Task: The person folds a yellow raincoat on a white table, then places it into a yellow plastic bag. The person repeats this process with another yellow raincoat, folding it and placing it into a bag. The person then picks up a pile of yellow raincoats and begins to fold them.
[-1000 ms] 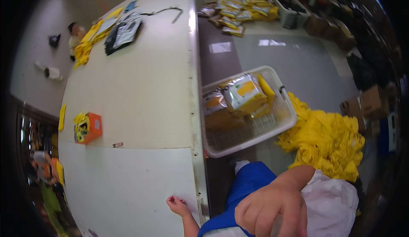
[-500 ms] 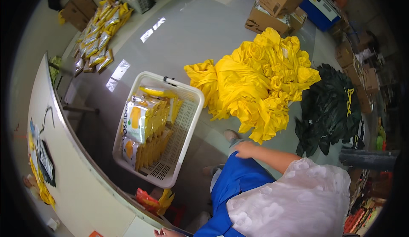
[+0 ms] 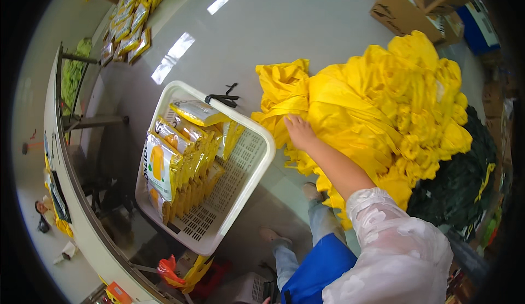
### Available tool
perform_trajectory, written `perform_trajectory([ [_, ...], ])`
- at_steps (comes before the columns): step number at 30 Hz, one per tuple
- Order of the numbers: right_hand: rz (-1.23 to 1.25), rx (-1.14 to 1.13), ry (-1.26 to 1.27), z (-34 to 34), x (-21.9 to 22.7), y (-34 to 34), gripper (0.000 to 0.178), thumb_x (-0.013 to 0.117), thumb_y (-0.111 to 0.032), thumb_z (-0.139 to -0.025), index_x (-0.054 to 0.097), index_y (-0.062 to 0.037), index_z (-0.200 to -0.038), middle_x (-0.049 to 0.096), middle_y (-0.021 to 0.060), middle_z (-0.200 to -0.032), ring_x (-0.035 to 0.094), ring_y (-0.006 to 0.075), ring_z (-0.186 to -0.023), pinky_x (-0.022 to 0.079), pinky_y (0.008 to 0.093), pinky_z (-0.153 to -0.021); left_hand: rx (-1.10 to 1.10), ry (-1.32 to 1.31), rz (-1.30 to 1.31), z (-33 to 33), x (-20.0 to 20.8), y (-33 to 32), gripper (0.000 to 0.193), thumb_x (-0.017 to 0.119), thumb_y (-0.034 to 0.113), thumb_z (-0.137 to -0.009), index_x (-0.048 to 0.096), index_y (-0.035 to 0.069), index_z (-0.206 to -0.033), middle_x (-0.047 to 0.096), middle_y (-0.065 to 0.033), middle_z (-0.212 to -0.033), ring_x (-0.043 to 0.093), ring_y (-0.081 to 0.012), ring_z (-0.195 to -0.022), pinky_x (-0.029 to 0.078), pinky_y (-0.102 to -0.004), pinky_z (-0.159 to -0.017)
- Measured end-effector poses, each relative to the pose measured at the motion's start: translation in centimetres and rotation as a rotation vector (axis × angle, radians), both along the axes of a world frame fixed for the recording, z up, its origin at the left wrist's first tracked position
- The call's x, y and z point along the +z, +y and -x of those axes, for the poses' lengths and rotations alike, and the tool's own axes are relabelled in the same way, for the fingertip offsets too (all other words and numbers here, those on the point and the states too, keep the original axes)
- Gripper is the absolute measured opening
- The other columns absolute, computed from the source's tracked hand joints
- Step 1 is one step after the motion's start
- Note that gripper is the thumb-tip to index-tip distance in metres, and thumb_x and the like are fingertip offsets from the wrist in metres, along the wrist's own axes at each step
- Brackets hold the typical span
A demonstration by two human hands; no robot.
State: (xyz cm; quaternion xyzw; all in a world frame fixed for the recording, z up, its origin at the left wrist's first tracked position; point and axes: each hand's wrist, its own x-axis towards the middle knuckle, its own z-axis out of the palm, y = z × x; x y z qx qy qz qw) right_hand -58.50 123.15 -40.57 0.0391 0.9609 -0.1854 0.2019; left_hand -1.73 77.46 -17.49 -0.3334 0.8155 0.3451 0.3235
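My right hand (image 3: 299,133) is stretched out over the left part of a big heap of yellow fabric (image 3: 361,112). Its fingers look extended, and I cannot tell whether they touch the cloth. To its left is a white plastic basket (image 3: 266,145) with slotted sides. Flat silver-and-yellow plastic packets (image 3: 159,164) stand in rows inside it, and one packet (image 3: 197,112) lies across the far end. Only a sliver of my left hand (image 3: 267,300) shows at the lower edge; its fingers are hidden.
A pale table (image 3: 90,222) curves along the left. More yellow packets (image 3: 131,25) are piled at the far left. Dark cloth (image 3: 454,186) lies right of the yellow heap. Cardboard boxes (image 3: 402,14) stand at the far right. A red plastic bag (image 3: 171,271) hangs below the basket.
My right hand has moved from beside my leg out to the yellow fabric. The view has shifted closer to the heap and basket. My left hand has nearly left the picture.
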Motion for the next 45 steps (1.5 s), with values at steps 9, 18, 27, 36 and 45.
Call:
perform_trajectory([
  [9,-0.473,0.417,-0.35,4.9,-8.7,5.7,0.039,0.057,-0.016,-0.081,0.061,-0.0163,-0.12,0.069,0.0024,-0.095,0.061,0.0244,-0.1,0.041,0.0474,-0.086,0.14,-0.184,-0.043,1.1,-1.2,3.0,0.057,0.069,0.01,-0.085,0.042,0.006,-0.134,0.059,-0.0073,-0.1,0.057,-0.0137,-0.081,0.05,-0.0292,-0.069],
  [18,-0.007,-0.139,0.691,6.0,28.6,15.1,0.033,0.052,-0.002,-0.073,0.062,-0.0053,-0.104,0.063,0.0226,-0.1,0.057,0.0429,-0.094,0.047,0.0426,-0.083,0.365,-0.086,-0.265,4.0,-1.4,3.1,0.041,0.058,0.01,-0.089,0.048,0.01,-0.129,0.057,-0.0069,-0.099,0.052,-0.0113,-0.075,0.045,-0.023,-0.058],
  [27,1.228,0.022,0.956,-2.1,73.9,-6.0,0.036,0.044,0.006,-0.093,0.049,-0.0033,-0.128,0.059,0.008,-0.118,0.058,0.0163,-0.109,0.047,0.0288,-0.095,0.134,0.489,-0.624,25.3,7.3,4.1,0.071,0.075,0.015,-0.077,0.038,0.004,-0.138,0.048,-0.0181,-0.129,0.06,-0.0228,-0.099,0.052,-0.0337,-0.082],
  [36,1.789,0.892,0.566,-14.0,93.8,-43.5,0.034,0.04,-0.018,-0.102,0.043,-0.0044,-0.133,0.052,0.0119,-0.129,0.056,0.0225,-0.114,0.046,0.0356,-0.1,0.144,0.991,-1.178,32.7,35.8,-12.8,0.083,0.068,0.026,-0.087,0.015,0.017,-0.15,0.041,-0.0153,-0.138,0.051,-0.0231,-0.114,0.047,-0.0407,-0.094],
  [45,2.174,1.258,0.128,-30.4,106.1,-71.5,0.028,0.045,-0.016,-0.1,0.048,-0.0057,-0.126,0.057,0.0086,-0.117,0.058,0.0197,-0.105,0.048,0.0322,-0.09,0.581,1.596,-1.313,7.5,48.1,-38.6,0.074,0.056,0.037,-0.093,0.01,0.022,-0.149,0.039,-0.0063,-0.143,0.041,-0.0222,-0.129,0.04,-0.0398,-0.101],
])
